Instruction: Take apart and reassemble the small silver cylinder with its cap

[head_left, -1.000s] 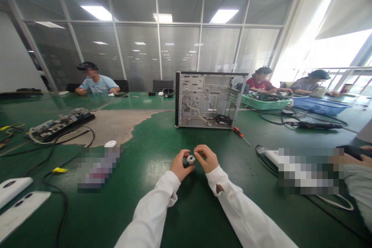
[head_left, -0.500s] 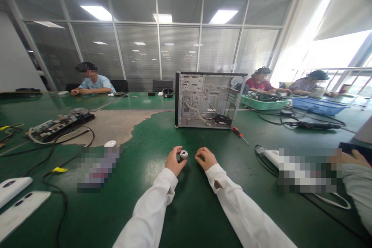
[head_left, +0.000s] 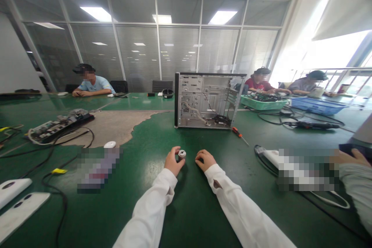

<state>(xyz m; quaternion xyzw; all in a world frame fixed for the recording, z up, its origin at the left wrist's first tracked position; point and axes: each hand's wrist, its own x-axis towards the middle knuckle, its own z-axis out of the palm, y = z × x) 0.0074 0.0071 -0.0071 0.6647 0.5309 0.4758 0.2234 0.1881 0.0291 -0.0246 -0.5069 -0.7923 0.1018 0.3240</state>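
Observation:
My left hand [head_left: 172,162] is closed around a small white cylinder [head_left: 182,154] with dark marks on its top. The thumb and fingers grip it from the left, just above the green table [head_left: 186,209]. To the right of it, apart from the cylinder, my right hand [head_left: 206,160] has its fingers curled and pressed together near the table top. Whether anything small is between those fingertips is hidden. Beyond both hands stands an open computer case [head_left: 207,100], its metal inside and loose wires showing. A screwdriver [head_left: 237,132] with an orange and black handle lies by the case's lower right corner.
On the left lie a power strip-like circuit assembly [head_left: 62,126], black cables, and white devices [head_left: 24,213]. A green basket [head_left: 264,103] and a blue basket [head_left: 318,106] stand back right. At the right edge is another person's sleeve [head_left: 359,186]. Several people sit around the table.
My left hand has shifted very slightly left with the white cylinder. My right hand's fingers have dipped a little toward the table.

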